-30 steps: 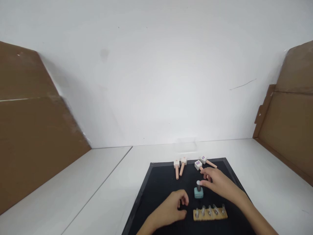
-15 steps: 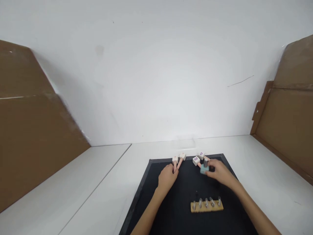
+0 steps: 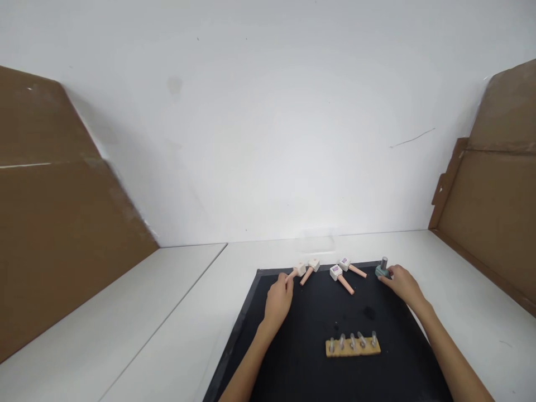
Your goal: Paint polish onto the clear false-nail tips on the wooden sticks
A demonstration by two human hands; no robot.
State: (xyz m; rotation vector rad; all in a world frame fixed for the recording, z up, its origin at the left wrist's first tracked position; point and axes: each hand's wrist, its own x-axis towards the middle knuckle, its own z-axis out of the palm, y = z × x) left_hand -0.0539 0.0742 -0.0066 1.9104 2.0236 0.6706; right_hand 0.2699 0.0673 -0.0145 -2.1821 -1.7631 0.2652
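Observation:
My left hand [image 3: 278, 300] is closed on the pink cap of a nail polish bottle [image 3: 298, 269] with a square white body, lying near the black mat's far edge. Beside it lies a second white-and-pink bottle [image 3: 314, 265], apart from my fingers. My right hand [image 3: 402, 283] pinches a teal nail polish bottle [image 3: 381, 271] with a silver cap, upright at the mat's far right corner. Between the hands rest two more white bottles with purple marks, one nearer [image 3: 336, 272] and one farther [image 3: 345, 264], their pink caps pointing right and toward me.
A yellowish strip [image 3: 354, 352] with several clear upright pieces lies on the black mat [image 3: 310, 340]. A clear flat piece [image 3: 316, 243] sits on the white table [image 3: 180, 335] near the wall. Cardboard panels stand at left [image 3: 62, 234] and right [image 3: 494, 206].
My right hand has carried the teal bottle rightward to the mat's far corner. My left hand has shifted slightly left, swinging the pink cap of its bottle leftward, away from the neighbouring one.

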